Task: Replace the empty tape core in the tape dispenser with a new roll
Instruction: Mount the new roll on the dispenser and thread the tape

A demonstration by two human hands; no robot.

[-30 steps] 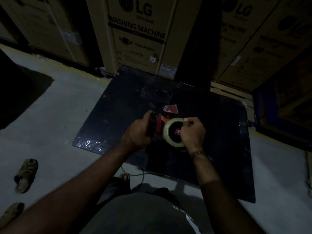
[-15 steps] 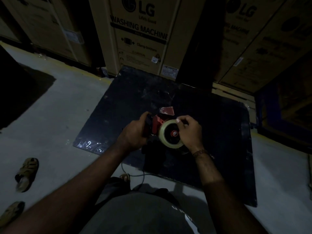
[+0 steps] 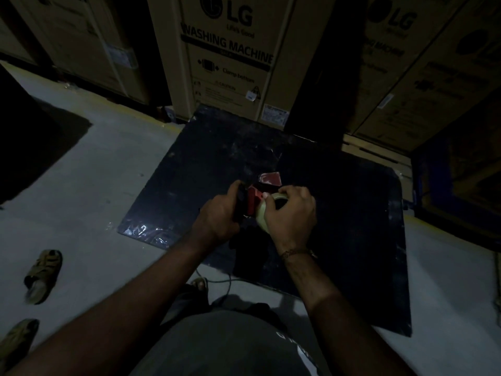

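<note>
A red tape dispenser (image 3: 254, 200) is held above a black mat (image 3: 352, 213) in dim light. My left hand (image 3: 218, 214) is wrapped around its dark handle. A pale roll of tape (image 3: 260, 215) sits on the dispenser's side. My right hand (image 3: 291, 216) lies over the roll, its fingers curled around the rim and covering most of the roll's face and hub. The dispenser's reddish front flap (image 3: 270, 178) sticks out beyond my hands. No empty core shows.
Tall cardboard washing machine boxes (image 3: 230, 58) stand close behind the mat. Two sandals (image 3: 43, 275) lie on the grey concrete floor at the left. A thin cable (image 3: 225, 280) runs by my foot near the mat's front edge.
My right hand has moved from the roll's right edge onto its face, hiding the red hub that showed before. My left hand keeps its hold on the handle.
</note>
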